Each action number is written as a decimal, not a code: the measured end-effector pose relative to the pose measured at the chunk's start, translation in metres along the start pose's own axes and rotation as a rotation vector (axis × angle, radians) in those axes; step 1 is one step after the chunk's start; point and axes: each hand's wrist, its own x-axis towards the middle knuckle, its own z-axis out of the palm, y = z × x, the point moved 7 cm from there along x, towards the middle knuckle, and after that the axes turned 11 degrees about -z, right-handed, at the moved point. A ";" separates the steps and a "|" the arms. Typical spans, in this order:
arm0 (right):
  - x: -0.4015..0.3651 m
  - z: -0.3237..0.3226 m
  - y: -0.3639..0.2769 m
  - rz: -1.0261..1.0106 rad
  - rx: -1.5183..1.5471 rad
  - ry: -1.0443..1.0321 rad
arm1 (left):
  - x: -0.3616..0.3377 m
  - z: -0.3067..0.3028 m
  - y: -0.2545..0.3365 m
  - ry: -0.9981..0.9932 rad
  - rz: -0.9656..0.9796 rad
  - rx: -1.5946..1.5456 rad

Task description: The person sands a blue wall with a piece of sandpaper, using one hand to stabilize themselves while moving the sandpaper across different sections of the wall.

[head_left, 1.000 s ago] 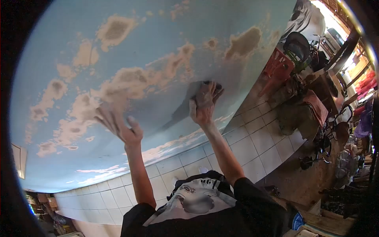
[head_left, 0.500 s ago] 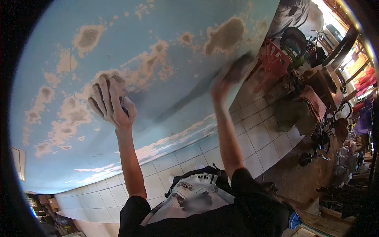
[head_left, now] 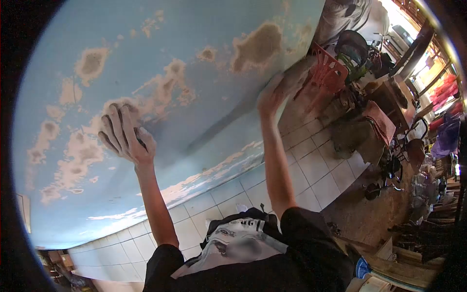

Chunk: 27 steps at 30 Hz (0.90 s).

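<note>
One splayed left hand (head_left: 127, 132) against blue wall (head_left: 189, 29), right hand (head_left: 271, 99) blurred near edge, hold unclear

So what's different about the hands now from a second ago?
The right hand moved right, to the edge of the blue wall; the left hand moved up onto a peeled patch. I can't see anything grabbed or dropped. The red chair stayed put.

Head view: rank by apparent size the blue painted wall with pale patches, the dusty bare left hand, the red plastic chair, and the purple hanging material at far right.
1. Wall, by far
2. Left hand and chair: too alike to rank
3. Purple material
</note>
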 end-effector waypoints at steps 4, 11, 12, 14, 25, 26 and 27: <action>-0.065 0.013 -0.036 -0.218 -0.069 -0.102 | 0.003 0.002 0.004 -0.002 0.058 -0.030; -0.053 0.029 -0.006 0.144 0.080 -0.179 | -0.002 -0.005 -0.002 -0.116 0.071 -0.088; -0.063 0.027 -0.027 -0.210 -0.117 -0.020 | -0.004 -0.004 -0.002 -0.110 0.090 -0.084; -0.084 0.030 -0.049 -0.250 -0.127 -0.044 | -0.005 -0.001 -0.003 -0.096 0.108 -0.086; -0.103 0.046 -0.086 -0.466 -0.003 -0.065 | -0.007 0.000 -0.002 -0.013 0.095 -0.074; -0.126 0.048 -0.082 -0.482 -0.022 -0.150 | -0.007 -0.001 -0.002 -0.014 0.098 -0.071; -0.138 0.051 -0.080 -0.500 -0.042 -0.236 | -0.007 0.000 -0.002 -0.023 0.091 -0.063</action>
